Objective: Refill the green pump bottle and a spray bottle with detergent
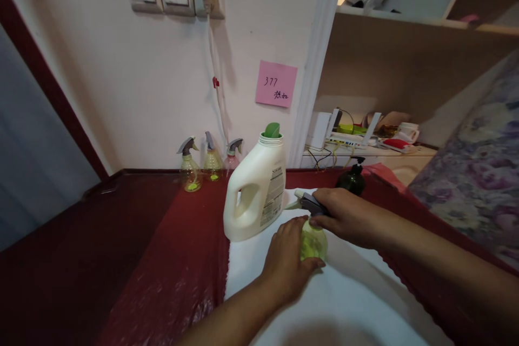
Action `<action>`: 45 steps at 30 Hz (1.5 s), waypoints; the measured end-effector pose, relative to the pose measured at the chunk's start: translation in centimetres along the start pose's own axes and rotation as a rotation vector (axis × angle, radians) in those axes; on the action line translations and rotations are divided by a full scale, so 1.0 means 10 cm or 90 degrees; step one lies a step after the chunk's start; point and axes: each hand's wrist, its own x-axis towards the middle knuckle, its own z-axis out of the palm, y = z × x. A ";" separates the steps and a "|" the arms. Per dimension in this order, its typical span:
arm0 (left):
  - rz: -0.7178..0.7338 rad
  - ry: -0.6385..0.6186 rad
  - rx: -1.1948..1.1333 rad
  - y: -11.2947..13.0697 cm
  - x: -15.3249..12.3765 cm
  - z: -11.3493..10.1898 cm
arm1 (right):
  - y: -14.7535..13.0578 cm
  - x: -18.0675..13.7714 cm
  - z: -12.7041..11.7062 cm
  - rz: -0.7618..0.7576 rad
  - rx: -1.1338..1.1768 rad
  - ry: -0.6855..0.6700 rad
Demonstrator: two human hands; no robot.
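Observation:
A small yellow-green spray bottle (314,243) stands on the white cloth (348,292) in front of me. My left hand (287,259) is wrapped round its body from the left. Over its grey-and-white trigger head (311,204), my right hand (344,216) is closed from the right. The neck is mostly hidden by my fingers, so how the head sits on it cannot be made out. Just behind and to the left is a large cream jug (257,189) with a handle and a green spout (272,130) in its uncapped mouth.
Three more spray bottles stand by the wall: a yellowish one (190,175), another yellowish one (213,165) and a pink one (232,164). A dark pump bottle (352,178) is beyond my right hand. Dark red sheeting (182,270) covers the table. A router (346,139) sits on the shelf.

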 end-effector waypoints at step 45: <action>0.040 0.232 -0.045 0.12 0.18 0.15 | 0.45 0.01 0.02 -0.385 -0.273 0.127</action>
